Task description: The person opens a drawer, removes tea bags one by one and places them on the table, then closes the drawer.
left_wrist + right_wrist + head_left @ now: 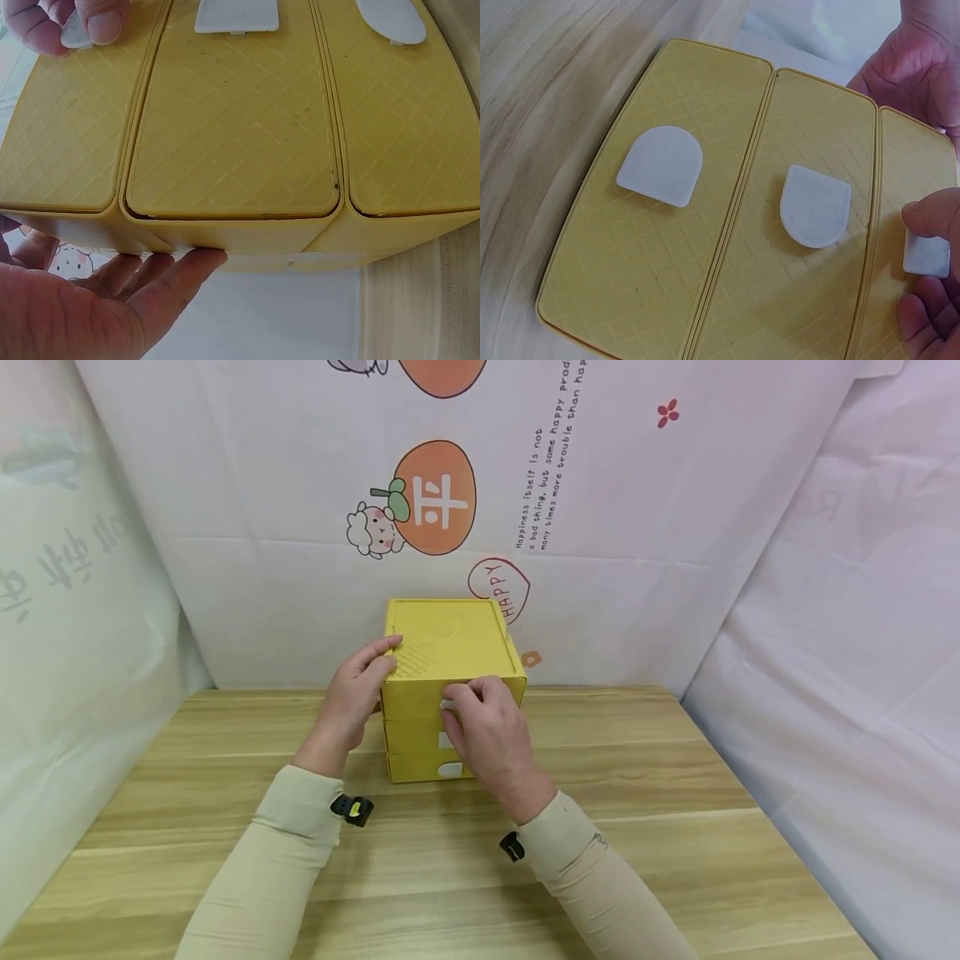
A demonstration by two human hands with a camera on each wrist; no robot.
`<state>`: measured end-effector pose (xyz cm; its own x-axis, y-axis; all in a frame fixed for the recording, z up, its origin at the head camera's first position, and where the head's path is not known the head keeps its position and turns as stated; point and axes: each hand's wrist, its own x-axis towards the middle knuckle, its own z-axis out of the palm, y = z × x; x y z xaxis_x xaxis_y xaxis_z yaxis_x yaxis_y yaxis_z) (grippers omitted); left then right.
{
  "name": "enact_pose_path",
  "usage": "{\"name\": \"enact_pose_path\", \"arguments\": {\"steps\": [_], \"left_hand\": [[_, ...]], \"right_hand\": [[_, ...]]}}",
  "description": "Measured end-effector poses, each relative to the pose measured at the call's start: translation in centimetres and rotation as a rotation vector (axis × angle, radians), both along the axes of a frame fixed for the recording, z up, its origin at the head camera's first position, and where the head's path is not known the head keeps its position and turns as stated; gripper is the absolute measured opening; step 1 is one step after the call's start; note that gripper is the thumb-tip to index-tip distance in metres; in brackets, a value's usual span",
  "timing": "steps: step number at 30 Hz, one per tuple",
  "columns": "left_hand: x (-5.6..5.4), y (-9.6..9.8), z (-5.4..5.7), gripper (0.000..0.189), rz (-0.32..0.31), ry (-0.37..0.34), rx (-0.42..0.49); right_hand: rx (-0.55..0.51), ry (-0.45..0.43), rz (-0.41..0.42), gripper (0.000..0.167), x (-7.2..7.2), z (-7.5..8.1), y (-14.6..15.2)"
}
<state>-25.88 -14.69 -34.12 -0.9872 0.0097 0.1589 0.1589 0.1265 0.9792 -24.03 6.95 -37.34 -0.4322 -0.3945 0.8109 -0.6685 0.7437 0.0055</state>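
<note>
A yellow box of three stacked drawers [453, 635] stands on the wooden table, its drawer fronts facing me. My left hand [351, 695] lies against the box's left side near the top; in the left wrist view its fingers [184, 274] extend along that side wall. With thumb and fingers, my right hand [491, 735] pinches the white handle [928, 255] of the top drawer, partly covering it. Below it show the white middle handle [816, 206] and the white bottom handle [660, 166]. All three drawer fronts look flush with the box.
Behind the box hangs a white printed cloth [615, 527] with orange fruit pictures and lettering. More white sheeting [855, 635] closes off the right side, and another sheet [75, 610] the left. The wood-grain table [637, 827] extends around the box.
</note>
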Motion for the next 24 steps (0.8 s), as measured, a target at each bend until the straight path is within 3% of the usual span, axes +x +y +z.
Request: {"name": "enact_pose_path", "arguments": {"steps": [24], "left_hand": [[0.07, 0.17, 0.11, 0.049, 0.013, -0.027, 0.018]], "right_hand": [[0.01, -0.054, 0.009, 0.013, 0.5, 0.23, 0.23]]}}
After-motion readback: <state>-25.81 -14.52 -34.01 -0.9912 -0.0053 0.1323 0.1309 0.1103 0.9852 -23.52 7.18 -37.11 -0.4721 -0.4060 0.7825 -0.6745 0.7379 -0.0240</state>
